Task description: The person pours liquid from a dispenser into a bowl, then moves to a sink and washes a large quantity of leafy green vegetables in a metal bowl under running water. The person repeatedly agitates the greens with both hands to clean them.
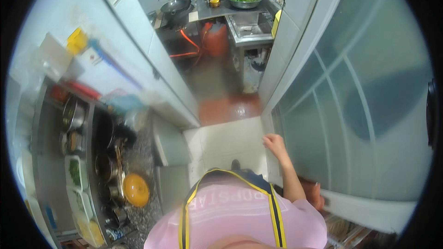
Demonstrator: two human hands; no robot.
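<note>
My right hand (275, 146) hangs in front of me on the right, its fingers curled into a loose fist with no object visible in it. Nearest to it is a frosted glass sliding door (322, 117) in a white frame. My left hand is out of view. Before me a doorway leads over a red-brown tiled threshold (228, 108) to a kitchen. In there, a steel basin (245, 4) of green leafy vegetables stands on the counter beside a stainless steel sink (250, 27). A dark wok (175, 6) sits over the stove at the left.
A speckled stone counter (140, 160) runs along my left, with an orange bowl-shaped item (136, 190) and several pots. White food containers (77, 173) stand on a metal shelf there. Under the kitchen counter is a red gas cylinder (214, 39) near an orange hose (189, 38). White tiles (228, 141) cover the floor ahead.
</note>
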